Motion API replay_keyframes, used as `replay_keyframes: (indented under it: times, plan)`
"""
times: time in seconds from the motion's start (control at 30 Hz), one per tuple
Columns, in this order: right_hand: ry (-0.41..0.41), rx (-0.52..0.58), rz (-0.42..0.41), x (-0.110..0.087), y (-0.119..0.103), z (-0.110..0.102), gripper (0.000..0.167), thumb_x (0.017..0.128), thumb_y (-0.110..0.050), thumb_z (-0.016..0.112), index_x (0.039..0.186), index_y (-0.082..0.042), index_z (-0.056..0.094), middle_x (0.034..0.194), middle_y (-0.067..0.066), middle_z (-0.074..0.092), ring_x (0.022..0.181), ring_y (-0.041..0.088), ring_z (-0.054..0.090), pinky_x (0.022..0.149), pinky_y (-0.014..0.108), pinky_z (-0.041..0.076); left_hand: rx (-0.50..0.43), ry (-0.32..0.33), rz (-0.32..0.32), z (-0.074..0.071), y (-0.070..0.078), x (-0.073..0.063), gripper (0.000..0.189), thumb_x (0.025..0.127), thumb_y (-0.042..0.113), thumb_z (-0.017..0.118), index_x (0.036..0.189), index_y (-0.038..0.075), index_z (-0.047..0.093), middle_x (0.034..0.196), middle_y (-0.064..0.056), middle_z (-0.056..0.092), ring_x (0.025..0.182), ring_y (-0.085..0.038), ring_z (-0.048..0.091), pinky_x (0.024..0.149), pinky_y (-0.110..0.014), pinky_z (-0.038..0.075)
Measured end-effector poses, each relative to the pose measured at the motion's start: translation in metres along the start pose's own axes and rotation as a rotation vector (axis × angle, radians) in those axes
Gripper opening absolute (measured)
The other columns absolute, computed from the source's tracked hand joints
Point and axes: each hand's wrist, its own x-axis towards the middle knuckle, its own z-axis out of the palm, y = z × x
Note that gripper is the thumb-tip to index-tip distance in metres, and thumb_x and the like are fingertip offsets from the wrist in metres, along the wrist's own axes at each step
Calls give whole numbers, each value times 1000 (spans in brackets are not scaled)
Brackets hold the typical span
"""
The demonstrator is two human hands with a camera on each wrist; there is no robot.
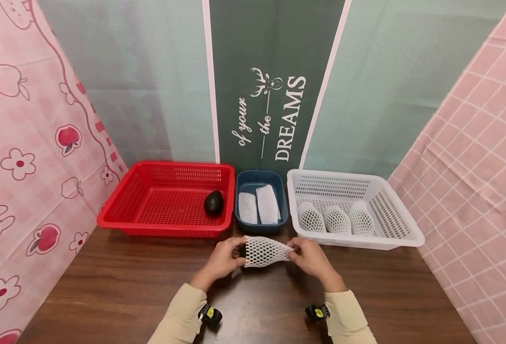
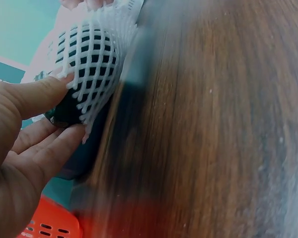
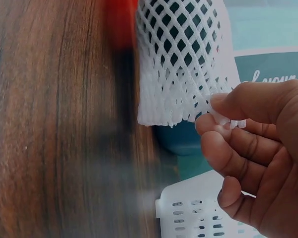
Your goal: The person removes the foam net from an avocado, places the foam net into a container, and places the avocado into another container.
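A white foam net sleeve [image 1: 264, 252] is stretched over a dark avocado [image 2: 64, 110], whose end pokes out on the left side. My left hand [image 1: 225, 258] holds that bare end, thumb on one side and fingers on the other. At the sleeve's right end, my right hand [image 1: 312, 257] pinches the net's edge between thumb and fingertips. In the right wrist view the sleeve's loose end [image 3: 161, 111] hangs wide past the avocado. Both hands are above the table's near part, in front of the blue bin [image 1: 261, 228].
A red basket [image 1: 166, 231] at the left holds one bare avocado [image 1: 213, 203]. Inside the blue bin lie folded foam sleeves [image 1: 267, 204]. The white basket [image 1: 356, 241] at the right holds three net-covered avocados [image 1: 338, 220]. Patterned cloths hang around the wooden table [image 1: 253, 306].
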Motion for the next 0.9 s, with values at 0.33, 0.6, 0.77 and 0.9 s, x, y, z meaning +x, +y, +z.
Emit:
replay_keyframes:
  times: [0.33,0.6,0.77,0.9]
  plan:
    - [19,-6,-8,-2,4,1,11,74,-2,70,82,-9,66,67,-9,53,61,6,48,56,25,42,-16,-12,22,-6,-5,-3,47,67,1,81,110,-4,62,109,-16,62,91,-28,62,77,-38,50]
    - [3,8,9,-3,8,0,12,75,-1,70,83,-9,67,66,-9,53,61,7,48,56,26,41,-17,-38,-8,-7,-8,-5,48,67,0,81,111,0,63,106,-13,63,87,-25,63,74,-32,51]
    - [5,21,34,-5,9,2,12,74,-2,71,83,-9,67,67,-9,54,60,5,48,56,25,42,-27,-46,-12,-7,-8,-5,48,67,0,80,112,1,63,106,-12,63,86,-24,63,74,-32,51]
    - [5,23,45,-6,10,3,12,74,-3,71,83,-9,67,67,-10,54,60,6,48,56,25,42,-23,-51,-18,-7,-8,-5,49,67,1,81,112,1,63,106,-12,63,85,-23,63,74,-31,51]
